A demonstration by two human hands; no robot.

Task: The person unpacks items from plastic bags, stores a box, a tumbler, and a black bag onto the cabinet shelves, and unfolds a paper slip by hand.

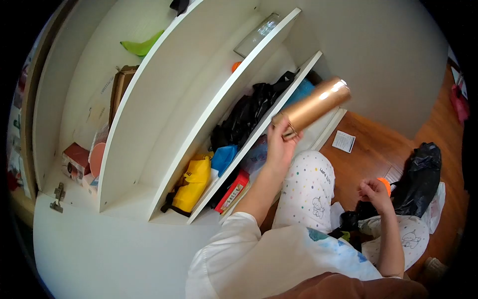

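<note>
White shirt fabric (234, 249) is closest to the lens, above the person's dotted trousers (303, 194). Out ahead, the left hand (284, 140) grips a shiny copper-coloured cylinder (318, 104) around its lower end, fingers wrapped on it. The cylinder is held tilted in the air, in front of the lowest compartment of a white cabinet (127, 234); whatever it may contain is hidden. The right hand (376, 195) has its fingers curled, with an orange thing (384, 185) just beside them; whether it is gripped cannot be told.

Four cabinet compartments show. The first, on the left of the view, holds a green banana-shaped thing (143, 45), a brown cardboard box (122, 92), a dark red box (76, 161) and a pink round thing (97, 159). In the next are a clear glass container (257, 36) and a small orange item (236, 66). The third is packed with crumpled black plastic (251, 112), a blue item (224, 158) and a yellow bag (193, 182). A red box (234, 192) and clear plastic (255, 155) are in the lowest.

On the wood floor (371, 129) lie a printed white sheet (343, 141) and, near the right hand, a black plastic bag (420, 174), its contents hidden, with white plastic (436, 209) beside it.
</note>
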